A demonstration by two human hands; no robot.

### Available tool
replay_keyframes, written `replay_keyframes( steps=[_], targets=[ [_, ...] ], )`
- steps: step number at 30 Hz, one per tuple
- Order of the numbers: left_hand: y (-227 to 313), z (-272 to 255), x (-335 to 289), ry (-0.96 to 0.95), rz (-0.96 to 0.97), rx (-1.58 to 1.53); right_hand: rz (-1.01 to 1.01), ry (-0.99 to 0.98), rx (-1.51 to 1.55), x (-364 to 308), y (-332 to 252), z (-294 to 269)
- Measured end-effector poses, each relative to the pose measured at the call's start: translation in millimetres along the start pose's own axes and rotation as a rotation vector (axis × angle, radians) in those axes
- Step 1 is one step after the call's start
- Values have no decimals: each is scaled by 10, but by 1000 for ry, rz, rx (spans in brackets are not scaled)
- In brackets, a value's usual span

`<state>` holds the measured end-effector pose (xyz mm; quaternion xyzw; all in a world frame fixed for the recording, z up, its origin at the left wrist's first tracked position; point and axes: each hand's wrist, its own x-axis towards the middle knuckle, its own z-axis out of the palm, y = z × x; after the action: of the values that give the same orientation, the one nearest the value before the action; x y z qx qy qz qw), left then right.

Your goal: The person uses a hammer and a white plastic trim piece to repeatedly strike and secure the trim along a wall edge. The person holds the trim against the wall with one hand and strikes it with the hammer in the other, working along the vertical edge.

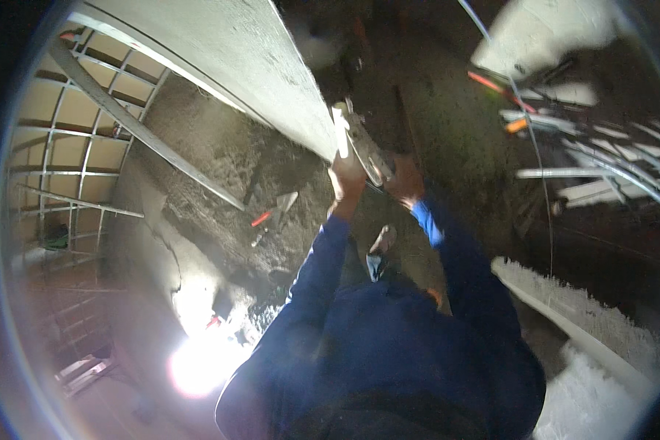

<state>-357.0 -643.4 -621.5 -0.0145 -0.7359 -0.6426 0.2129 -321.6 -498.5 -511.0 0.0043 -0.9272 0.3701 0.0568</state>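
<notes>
Both arms in blue sleeves reach forward to the lower corner of a pale, smooth wall face (249, 66). A flat, elongated grey tool smeared with plaster (367, 147) is between my hands, tilted beside the wall's edge; its exact kind is unclear. My left hand (348, 180) is closed at its near left end, right by the wall edge, below a bright white strip (341, 130). My right hand (405, 180), closed too, grips the tool's right side in shadow. Finger detail is partly lost in glare and darkness.
A trowel with a red handle (275, 210) lies on the rough floor. A glaring lamp (205, 363) shines at lower left. Metal framing (81, 132) and a leaning pole (147, 136) stand left. Metal profiles (616, 169) are piled right, near a hanging cable (539, 154).
</notes>
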Motion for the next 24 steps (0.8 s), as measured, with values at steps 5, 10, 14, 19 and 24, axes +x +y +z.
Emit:
replay_keyframes(
  steps=[5,10,14,19,24],
  targets=[
    [179,-18,-83,-20,-437,-253,-354,-113,415,-371,-32,-211],
    [210,78,4,53,-552,-495,-349,-148,216,42,-96,-220],
    [173,52,89,-6,-110,-10,-84,-12,145,-40,319,149],
    [360,-110,122,-268,-472,-181,-359,92,-290,-1162,1137,416],
    [359,36,175,-271,-549,-314,168,-195,-112,-1803,1311,356]
  ],
)
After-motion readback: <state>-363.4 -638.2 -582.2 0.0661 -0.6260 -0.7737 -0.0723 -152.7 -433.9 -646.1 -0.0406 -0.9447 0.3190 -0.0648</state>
